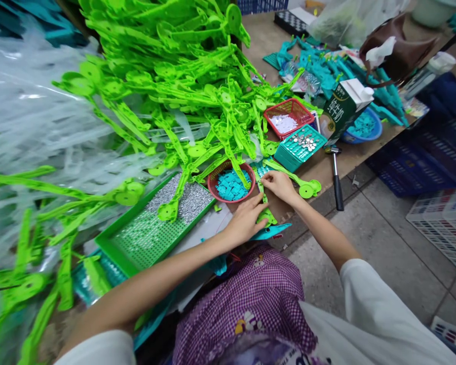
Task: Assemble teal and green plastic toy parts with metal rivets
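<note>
A bright green plastic part (267, 217) with a long arm lies at the bench edge in front of me. My left hand (245, 220) steadies it, fingers and thumb on either side. At the part's far end, my right hand (280, 185) has thumb and forefinger pinched together; whatever is between them is too small to make out. Just left of the hands stands a round red basket (212, 188) of small teal pieces (231, 184). Another green part (307, 188) lies beyond my right hand. Under the work lies a teal sheet-like piece (272, 232).
Green parts (167, 66) are heaped high at the back. A green tray (137, 253) holds small silvery pieces. To the right are a red basket (269, 121), a teal box (289, 157) with metal discs, a milk carton (340, 109) and a hammer (338, 185) over the bench edge.
</note>
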A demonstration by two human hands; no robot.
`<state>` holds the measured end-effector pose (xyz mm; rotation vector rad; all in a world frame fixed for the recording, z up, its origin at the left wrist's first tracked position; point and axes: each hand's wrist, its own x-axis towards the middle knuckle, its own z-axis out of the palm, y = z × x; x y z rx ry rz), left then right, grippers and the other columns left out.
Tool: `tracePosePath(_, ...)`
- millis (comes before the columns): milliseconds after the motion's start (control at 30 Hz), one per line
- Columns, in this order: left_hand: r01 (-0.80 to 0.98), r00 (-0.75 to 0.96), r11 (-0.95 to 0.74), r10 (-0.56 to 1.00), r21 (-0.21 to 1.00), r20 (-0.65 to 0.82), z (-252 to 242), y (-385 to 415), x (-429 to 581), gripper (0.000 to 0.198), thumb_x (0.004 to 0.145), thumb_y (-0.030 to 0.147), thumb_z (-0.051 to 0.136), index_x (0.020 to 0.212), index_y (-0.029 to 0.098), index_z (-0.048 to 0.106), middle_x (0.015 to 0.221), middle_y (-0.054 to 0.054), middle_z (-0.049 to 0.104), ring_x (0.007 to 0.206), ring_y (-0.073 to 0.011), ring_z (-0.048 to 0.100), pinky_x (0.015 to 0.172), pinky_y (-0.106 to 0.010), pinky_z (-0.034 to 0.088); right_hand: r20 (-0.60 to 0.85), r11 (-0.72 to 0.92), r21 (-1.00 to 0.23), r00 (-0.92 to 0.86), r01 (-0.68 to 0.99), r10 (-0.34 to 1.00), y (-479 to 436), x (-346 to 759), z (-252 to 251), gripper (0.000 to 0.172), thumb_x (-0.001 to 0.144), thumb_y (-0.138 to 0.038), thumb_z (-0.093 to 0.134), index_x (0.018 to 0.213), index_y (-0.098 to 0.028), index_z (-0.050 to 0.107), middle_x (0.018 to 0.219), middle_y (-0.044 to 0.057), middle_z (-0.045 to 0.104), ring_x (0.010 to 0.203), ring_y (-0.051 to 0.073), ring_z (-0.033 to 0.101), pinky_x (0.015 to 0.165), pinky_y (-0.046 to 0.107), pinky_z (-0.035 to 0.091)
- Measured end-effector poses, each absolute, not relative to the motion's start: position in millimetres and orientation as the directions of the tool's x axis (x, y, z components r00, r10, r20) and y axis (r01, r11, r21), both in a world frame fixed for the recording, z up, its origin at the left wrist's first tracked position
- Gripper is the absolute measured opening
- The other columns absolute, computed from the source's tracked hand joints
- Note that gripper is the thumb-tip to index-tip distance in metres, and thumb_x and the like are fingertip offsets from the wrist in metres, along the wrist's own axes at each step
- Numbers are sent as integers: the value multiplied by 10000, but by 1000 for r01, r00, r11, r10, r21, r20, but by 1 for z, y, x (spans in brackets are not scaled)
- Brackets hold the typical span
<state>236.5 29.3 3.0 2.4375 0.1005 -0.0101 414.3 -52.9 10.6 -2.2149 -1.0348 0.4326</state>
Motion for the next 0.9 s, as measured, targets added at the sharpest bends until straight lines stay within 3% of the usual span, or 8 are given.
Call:
tracePosePath(267,100,993,-820,48,564,-106,24,21,241,434,848,268,593,1270,171,617,1497,-158,487,1451,-347,345,1148,-591,262,-161,-526,-637,570,563,806,-51,425,28,137,809,-219,626,797,-153,746,556,-6,666,631,151,635,616,230,394)
tracePosePath(400,106,991,-839,46,533,-125,27,20,242,416,871,271,569,1277,187,607,1507,-141,478,1435,-328,368,1121,-560,297,-178,-516,-637,542,573,822,-51,428,34,142,813,-208,619,793,-146,744,509,-22,629,586,138,618,608,226,385)
tracePosePath(533,83,993,-825,22,559,-114,24,22,241,412,881,277,552,1280,184,599,1512,-134,476,1439,-304,360,1128,-508,311,-184,-512,-651,538,560,823,-52,427,33,152,831,-223,611,800,-147,738,523,-19,636,591,140,623,613,225,388)
tracePosePath(767,77,992,-830,7,553,-127,25,23,242,413,885,278,543,1281,170,589,1529,-141,451,1459,-301,336,1153,-512,289,-174,-539,-527,537,657,825,-49,424,33,126,853,-226,622,843,-156,726,650,26,705,655,158,634,618,244,377)
tracePosePath(900,77,989,-842,-3,534,-146,25,23,242,426,893,279,514,1299,164,572,1541,-137,435,1468,-289,320,1162,-516,282,-272,-530,-608,472,591,838,-47,432,36,93,867,-219,634,851,-140,680,601,-17,667,585,111,638,596,194,410)
